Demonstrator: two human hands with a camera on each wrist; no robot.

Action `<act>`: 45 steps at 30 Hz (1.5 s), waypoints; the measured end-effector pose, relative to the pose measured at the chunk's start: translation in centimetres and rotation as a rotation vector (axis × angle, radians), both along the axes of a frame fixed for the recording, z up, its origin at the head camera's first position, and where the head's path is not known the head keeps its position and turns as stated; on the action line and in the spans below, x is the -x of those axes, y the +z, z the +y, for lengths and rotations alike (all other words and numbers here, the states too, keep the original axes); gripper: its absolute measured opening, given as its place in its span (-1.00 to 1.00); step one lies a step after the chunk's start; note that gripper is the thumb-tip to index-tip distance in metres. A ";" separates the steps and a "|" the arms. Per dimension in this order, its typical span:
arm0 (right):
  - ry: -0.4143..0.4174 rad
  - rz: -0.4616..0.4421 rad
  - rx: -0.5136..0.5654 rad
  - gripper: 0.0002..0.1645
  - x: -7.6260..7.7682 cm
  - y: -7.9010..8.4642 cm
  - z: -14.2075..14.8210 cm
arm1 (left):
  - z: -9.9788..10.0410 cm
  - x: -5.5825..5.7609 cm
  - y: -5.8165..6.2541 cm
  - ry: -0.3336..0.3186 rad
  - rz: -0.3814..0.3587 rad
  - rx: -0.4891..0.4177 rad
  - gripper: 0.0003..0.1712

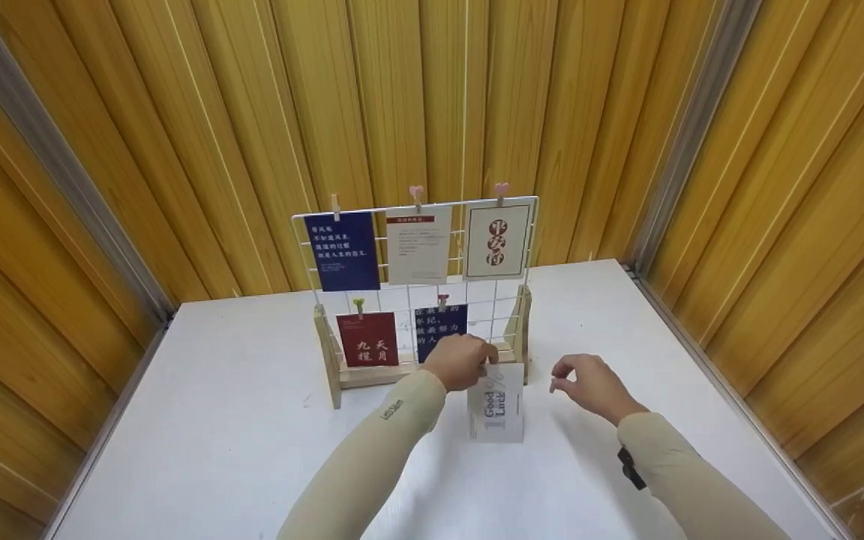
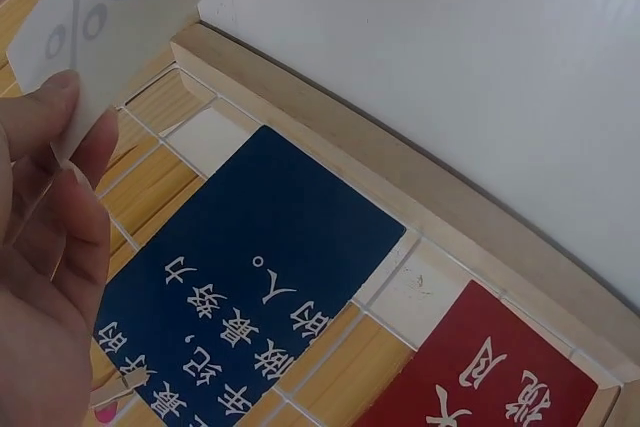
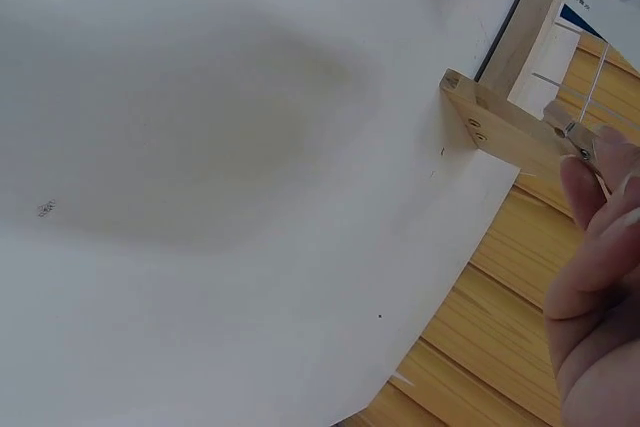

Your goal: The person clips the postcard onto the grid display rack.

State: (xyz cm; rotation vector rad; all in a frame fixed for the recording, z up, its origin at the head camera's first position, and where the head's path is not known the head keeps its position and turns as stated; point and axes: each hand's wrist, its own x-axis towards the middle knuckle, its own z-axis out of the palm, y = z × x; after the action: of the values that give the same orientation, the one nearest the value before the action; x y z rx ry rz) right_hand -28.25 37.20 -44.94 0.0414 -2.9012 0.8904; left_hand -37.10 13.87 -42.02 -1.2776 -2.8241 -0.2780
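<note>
My left hand [image 1: 462, 361] pinches the top edge of a white card [image 1: 496, 412] printed "Good Luck", in front of the rack's lower right. In the left wrist view, thumb and fingers hold that card [image 2: 110, 37] by one corner. Off to the right, apart from the card, my right hand [image 1: 589, 384] pinches a small wooden clothespin [image 3: 572, 133], clearest in the right wrist view. Behind the left hand, a blue card [image 1: 439, 322] hangs on the white wire grid rack [image 1: 493, 315]. A red card [image 1: 367, 339] hangs to its left under a green clip [image 1: 358, 304].
Along the rack's top hang a blue card [image 1: 342, 251], a cream text card [image 1: 418, 246] and a bordered card [image 1: 499, 238], each clipped. Wooden feet [image 1: 327, 360] carry the rack on the white table [image 1: 229, 405]. Wood-patterned walls [image 1: 372, 97] enclose the table's back and sides.
</note>
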 end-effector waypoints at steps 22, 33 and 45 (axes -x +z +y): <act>-0.021 0.063 -0.031 -0.95 0.0 0.3 0.6 | 1.1 2.4 2.8 -0.001 0.188 -0.086 -0.74; -0.048 0.035 -0.022 -0.92 -0.1 -0.1 1.1 | 1.8 3.1 3.9 0.007 0.291 -0.126 -0.70; -0.045 0.069 -0.045 -0.92 -0.4 -0.5 1.0 | 2.3 3.9 2.4 0.059 0.546 -0.137 -0.80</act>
State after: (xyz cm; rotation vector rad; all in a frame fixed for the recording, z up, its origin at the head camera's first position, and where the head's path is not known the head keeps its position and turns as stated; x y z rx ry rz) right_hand -27.84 38.20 -45.48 0.0110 -2.8462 0.7998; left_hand -40.98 16.12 -39.64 -1.0430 -2.3306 -0.0967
